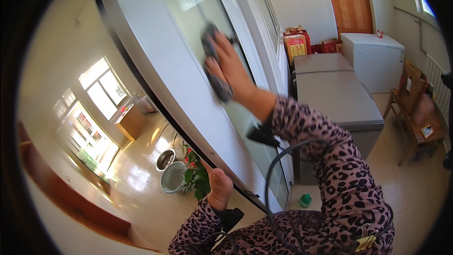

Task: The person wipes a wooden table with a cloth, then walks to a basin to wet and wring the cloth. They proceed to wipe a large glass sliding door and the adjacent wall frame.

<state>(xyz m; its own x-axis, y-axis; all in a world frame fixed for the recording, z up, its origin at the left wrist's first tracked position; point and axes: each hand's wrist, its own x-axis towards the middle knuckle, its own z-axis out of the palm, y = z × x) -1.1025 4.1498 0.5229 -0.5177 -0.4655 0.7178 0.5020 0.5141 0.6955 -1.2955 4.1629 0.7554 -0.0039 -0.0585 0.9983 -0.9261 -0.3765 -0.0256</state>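
My right hand (230,65) presses a dark grey cleaning pad or folded cloth (220,83) against the frosted glass panel (193,17) of a white-framed door (152,53). The pad and fingers are slightly blurred. Lower down, my left hand (221,186) grips the door's edge near a small screw, its thumb raised and most of its fingers hidden. A black cable (268,180) loops in front of my right sleeve. Both sleeves are leopard-print, with black bands at the wrists.
Right of the door stand a grey chest freezer (325,88) and a white chest freezer (373,63). A green plastic container (305,200) sits on the floor. Left of it are a leafy potted plant (198,179), a pale basin (172,177) and a metal basin (165,159).
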